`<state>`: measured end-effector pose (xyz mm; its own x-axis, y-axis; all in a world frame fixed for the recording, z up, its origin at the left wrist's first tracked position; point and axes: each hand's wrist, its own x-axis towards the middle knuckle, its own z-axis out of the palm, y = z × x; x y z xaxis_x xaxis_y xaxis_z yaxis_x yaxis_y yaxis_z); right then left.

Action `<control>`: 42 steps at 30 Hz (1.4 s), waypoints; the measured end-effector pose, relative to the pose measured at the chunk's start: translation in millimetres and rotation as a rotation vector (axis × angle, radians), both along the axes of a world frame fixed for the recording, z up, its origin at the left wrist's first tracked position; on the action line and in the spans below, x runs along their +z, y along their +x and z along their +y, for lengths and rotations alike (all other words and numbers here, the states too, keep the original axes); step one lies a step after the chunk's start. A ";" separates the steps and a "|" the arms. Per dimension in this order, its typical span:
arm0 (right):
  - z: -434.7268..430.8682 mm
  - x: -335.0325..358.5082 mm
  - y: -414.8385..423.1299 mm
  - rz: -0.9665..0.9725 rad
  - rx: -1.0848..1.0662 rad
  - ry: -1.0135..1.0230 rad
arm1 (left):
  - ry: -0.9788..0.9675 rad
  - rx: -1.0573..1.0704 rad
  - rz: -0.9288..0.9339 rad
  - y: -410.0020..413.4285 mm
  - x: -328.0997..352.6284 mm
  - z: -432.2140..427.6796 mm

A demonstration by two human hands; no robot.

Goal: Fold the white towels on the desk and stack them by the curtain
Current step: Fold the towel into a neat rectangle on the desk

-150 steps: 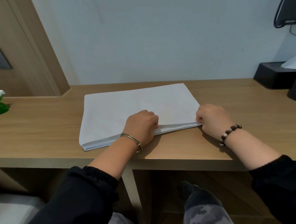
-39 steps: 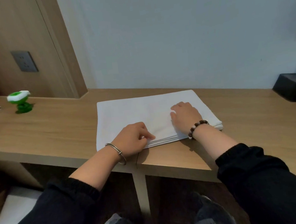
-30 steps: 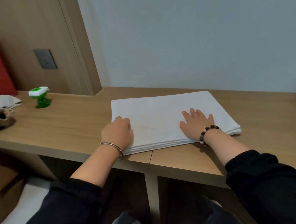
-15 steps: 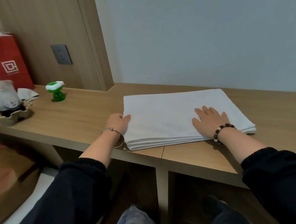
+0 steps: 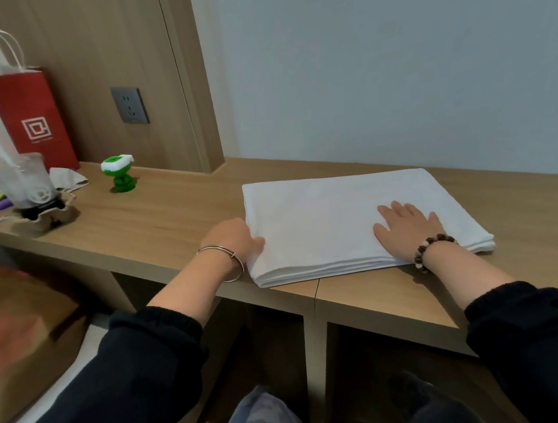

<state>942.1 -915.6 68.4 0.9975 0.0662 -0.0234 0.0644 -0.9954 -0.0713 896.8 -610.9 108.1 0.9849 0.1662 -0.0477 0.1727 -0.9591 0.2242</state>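
On the wooden tabletop (image 5: pixel 168 219), before a pale wall, the folded white towel (image 5: pixel 322 213) lies near the front edge; your left hand (image 5: pixel 236 241) grips its left end, fingers curled; your right hand (image 5: pixel 407 229) presses flat, fingers straight; slide under and lift evenly, so the layers stay aligned.

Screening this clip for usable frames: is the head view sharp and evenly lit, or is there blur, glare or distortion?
Head view: white towel, left hand and right hand are sharp; brown bag and cup at the left edge are smeared; light soft, no glare, faint shadow by the right wrist; wide angle tilts the wood panel.
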 end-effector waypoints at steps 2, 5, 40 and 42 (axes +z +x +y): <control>-1.5 0.3 0.5 0.030 0.013 -0.017 | 0.166 -0.017 -0.129 -0.7 11.3 -2.3; -2.9 0.3 0.8 0.075 0.034 -0.046 | 0.240 -0.286 -0.361 6.8 14.6 -23.1; -4.2 15.8 88.5 0.101 -0.160 -0.009 | 0.202 -0.216 0.026 80.1 -38.0 -47.1; -25.2 16.5 91.7 0.106 -0.229 0.013 | 0.201 -0.267 0.030 78.8 -38.3 -46.7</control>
